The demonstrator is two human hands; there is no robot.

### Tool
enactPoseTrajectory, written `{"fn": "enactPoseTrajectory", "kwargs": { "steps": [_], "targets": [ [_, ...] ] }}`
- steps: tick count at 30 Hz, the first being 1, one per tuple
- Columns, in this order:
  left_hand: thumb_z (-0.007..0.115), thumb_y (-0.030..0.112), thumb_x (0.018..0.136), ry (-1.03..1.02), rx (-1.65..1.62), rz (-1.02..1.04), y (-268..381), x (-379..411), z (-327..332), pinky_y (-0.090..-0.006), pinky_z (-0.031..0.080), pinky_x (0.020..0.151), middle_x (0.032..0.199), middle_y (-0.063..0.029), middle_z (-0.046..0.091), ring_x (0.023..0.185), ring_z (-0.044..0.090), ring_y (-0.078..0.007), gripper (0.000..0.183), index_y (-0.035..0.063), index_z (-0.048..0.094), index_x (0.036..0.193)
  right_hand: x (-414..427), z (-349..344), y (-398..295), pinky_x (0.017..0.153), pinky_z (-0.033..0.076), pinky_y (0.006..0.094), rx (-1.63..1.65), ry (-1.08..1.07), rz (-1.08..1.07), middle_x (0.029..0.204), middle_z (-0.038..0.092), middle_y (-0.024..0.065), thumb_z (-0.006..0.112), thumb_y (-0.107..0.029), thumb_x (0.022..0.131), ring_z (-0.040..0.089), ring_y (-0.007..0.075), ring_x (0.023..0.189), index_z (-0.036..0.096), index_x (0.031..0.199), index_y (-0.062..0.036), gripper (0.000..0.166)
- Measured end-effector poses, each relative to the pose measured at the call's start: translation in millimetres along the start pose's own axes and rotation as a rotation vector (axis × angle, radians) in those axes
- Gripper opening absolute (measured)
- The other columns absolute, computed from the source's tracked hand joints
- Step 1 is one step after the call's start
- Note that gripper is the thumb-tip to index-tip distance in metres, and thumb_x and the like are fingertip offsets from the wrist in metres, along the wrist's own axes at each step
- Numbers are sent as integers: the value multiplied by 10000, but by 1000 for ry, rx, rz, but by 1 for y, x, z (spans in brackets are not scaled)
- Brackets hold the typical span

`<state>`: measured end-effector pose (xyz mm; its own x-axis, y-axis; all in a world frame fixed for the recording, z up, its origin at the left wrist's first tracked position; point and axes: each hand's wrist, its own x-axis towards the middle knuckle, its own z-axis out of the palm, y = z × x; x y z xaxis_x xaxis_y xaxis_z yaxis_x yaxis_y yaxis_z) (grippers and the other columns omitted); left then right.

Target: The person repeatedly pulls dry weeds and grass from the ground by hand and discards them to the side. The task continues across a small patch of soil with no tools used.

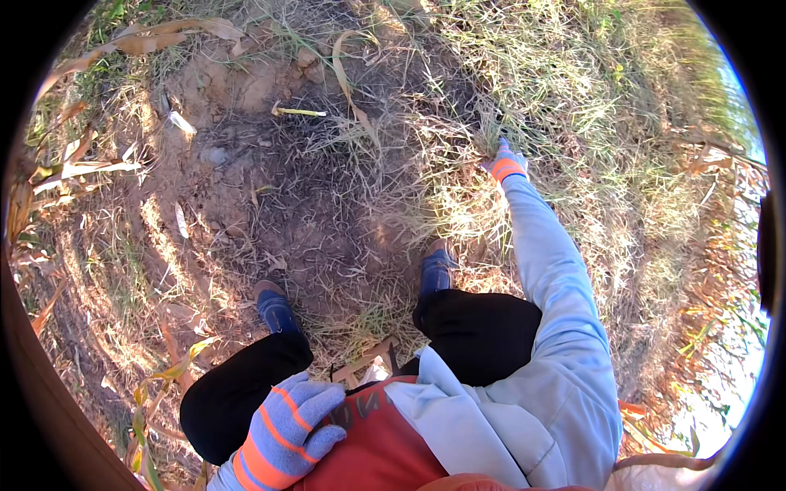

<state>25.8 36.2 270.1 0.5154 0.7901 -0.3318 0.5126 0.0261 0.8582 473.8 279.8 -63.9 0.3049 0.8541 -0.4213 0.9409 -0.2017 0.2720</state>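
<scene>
My left hand [285,426], in a lavender-blue knitted glove with orange bands, lies against the front of my red shirt [381,439] beside my thigh. Its thumb stands apart from the fingers, and nothing shows in it. My right arm stretches far out to the right, and my right hand [507,164], gloved alike, is down at a patch of grass [491,132]. Grass blades and the small size of the hand in view hide whether its fingers grip any. Green and straw-coloured grass [552,92] spreads beyond it.
My blue shoes [276,310] stand wide apart on bare, straw-strewn soil [331,202]. A short yellow-green stalk piece [301,112] lies ahead. Dry corn leaves [80,169] hang along the left. A curled dry leaf [347,80] lies farther off. A leafy stalk [144,423] rises by my left knee.
</scene>
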Motion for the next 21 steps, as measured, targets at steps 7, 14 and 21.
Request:
{"fn": "enactPoseTrajectory", "kwargs": {
  "steps": [7, 14, 21],
  "targets": [
    [599, 117, 666, 3, -29, -4, -3, -1, 0, -432, 405, 833, 971, -138, 555, 892, 520, -352, 428, 41, 491, 1073, 37, 30, 5, 776, 447, 384, 48, -112, -125, 1019, 582, 156, 541, -428, 749, 558, 315, 929, 552, 1032, -68, 459],
    [598, 140, 680, 11, -11, -2, -5, -5, 0, -441, 400, 854, 953, -131, 559, 853, 535, -343, 409, 50, 500, 1067, 47, 52, 10, 703, 448, 399, 262, 73, -185, 816, 607, 193, 431, -420, 821, 575, 346, 782, 586, 947, -55, 416],
    [598, 144, 686, 28, -20, 19, -6, -10, 0, -445, 401, 855, 948, -124, 557, 849, 538, -325, 405, 56, 502, 1069, 19, 35, -9, 609, 443, 365, 656, 141, -127, 732, 614, 167, 509, -367, 809, 584, 304, 679, 603, 886, -40, 348]
  ]
}}
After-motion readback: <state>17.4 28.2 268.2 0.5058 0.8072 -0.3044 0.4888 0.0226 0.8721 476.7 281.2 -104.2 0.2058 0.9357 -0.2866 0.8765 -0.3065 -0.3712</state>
